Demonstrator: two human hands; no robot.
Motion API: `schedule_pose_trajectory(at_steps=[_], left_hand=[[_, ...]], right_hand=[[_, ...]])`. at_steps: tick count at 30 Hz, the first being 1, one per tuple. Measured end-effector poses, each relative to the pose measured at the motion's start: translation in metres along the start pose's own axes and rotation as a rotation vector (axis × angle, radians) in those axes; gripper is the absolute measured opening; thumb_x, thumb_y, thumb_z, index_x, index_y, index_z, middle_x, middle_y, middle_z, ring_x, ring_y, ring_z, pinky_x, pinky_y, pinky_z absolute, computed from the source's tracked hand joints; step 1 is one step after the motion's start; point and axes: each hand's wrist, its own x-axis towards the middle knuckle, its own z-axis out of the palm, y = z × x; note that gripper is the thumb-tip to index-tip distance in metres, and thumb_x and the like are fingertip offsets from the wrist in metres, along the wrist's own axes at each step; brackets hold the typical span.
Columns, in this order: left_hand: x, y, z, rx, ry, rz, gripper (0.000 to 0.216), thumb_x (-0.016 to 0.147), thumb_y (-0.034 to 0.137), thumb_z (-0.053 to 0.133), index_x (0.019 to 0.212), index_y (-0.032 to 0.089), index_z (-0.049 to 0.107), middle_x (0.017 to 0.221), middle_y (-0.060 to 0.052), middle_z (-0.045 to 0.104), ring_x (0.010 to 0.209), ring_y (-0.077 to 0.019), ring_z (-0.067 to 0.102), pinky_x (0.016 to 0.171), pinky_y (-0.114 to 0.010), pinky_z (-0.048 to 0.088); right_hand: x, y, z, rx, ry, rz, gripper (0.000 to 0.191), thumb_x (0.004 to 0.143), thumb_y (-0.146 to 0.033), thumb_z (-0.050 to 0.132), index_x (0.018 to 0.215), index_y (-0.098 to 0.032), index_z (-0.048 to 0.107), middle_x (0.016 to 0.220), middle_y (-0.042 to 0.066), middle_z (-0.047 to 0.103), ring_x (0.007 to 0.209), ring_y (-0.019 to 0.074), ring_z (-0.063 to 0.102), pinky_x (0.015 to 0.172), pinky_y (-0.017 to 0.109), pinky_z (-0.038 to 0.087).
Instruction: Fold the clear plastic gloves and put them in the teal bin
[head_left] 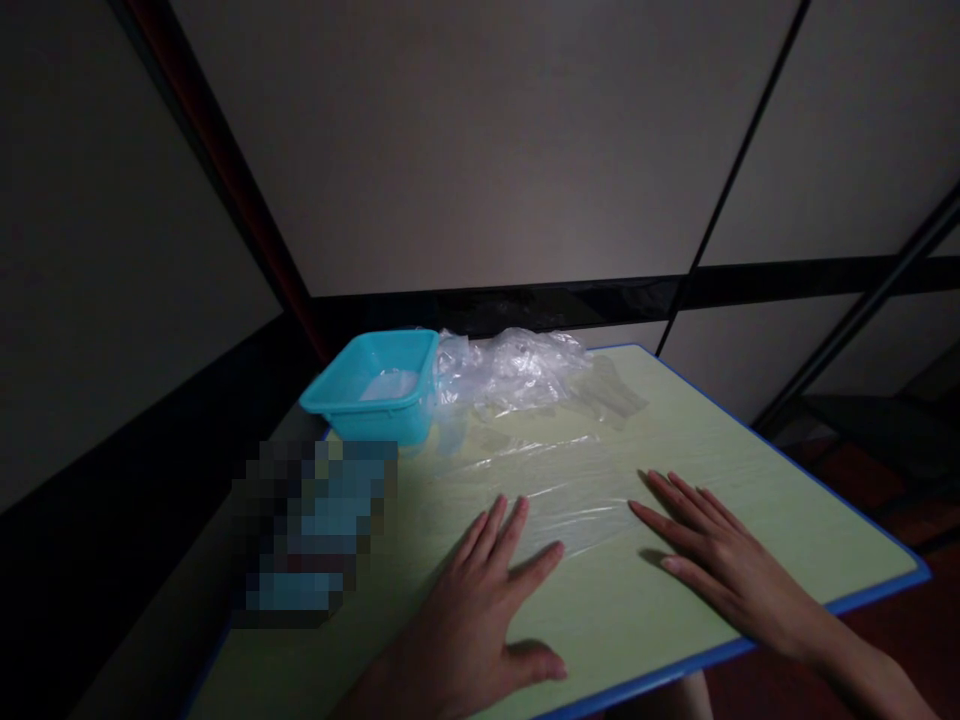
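Observation:
A clear plastic bag (pixel 555 500) lies spread flat on the pale green tabletop, with fine creases across it. My left hand (pixel 480 610) rests with fingers spread, its fingertips on the bag's near left part. Over at the bag's right edge is my right hand (pixel 712 550), palm down and fingers stretched out; its fingertips are at or just above the plastic. Neither hand grips anything. Behind the flat bag sits a crumpled heap of clear plastic bags (pixel 517 360).
A turquoise plastic basket (pixel 375 415) with something whitish inside stands at the back left. A blurred-out object (pixel 322 530) lies in front of it. The table (pixel 810 540) has a blue edge and stands against wall panels (pixel 487 150). Dark furniture (pixel 885 430) is at right.

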Motion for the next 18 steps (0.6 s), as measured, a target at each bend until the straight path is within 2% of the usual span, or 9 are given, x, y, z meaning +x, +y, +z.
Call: schedule_pose_trajectory(at_steps=[6,11,18], left_hand=[[-0.002,-0.005,0.003,-0.014,0.033,0.021,0.083,0.067,0.071,0.051,0.136,0.041,0.018,0.147,0.000,-0.012,0.133,-0.0352,-0.003,0.106,-0.053,0.014],[-0.003,-0.003,0.002,-0.015,0.023,0.002,0.086,0.064,0.069,0.057,0.136,0.042,0.019,0.146,0.000,-0.015,0.132,-0.0381,-0.004,0.105,-0.053,0.014],[-0.003,-0.001,0.000,-0.005,0.006,0.006,0.084,0.066,0.069,0.055,0.136,0.042,0.018,0.146,-0.001,-0.015,0.132,-0.0371,-0.005,0.105,-0.054,0.012]], right_hand=[[0.000,0.001,0.001,-0.029,-0.009,-0.008,0.052,0.087,-0.047,0.042,0.136,-0.037,0.028,0.148,-0.002,0.010,0.132,0.0291,0.016,0.103,0.054,0.023],[0.000,0.004,0.003,-0.023,0.016,-0.009,0.051,0.085,-0.048,0.044,0.134,-0.038,0.031,0.147,-0.003,0.011,0.132,0.0299,0.016,0.103,0.054,0.025],[0.000,0.014,0.010,0.028,0.148,0.077,0.049,0.087,-0.043,0.041,0.133,-0.026,0.040,0.147,0.001,0.015,0.133,0.0295,0.012,0.102,0.052,0.028]])
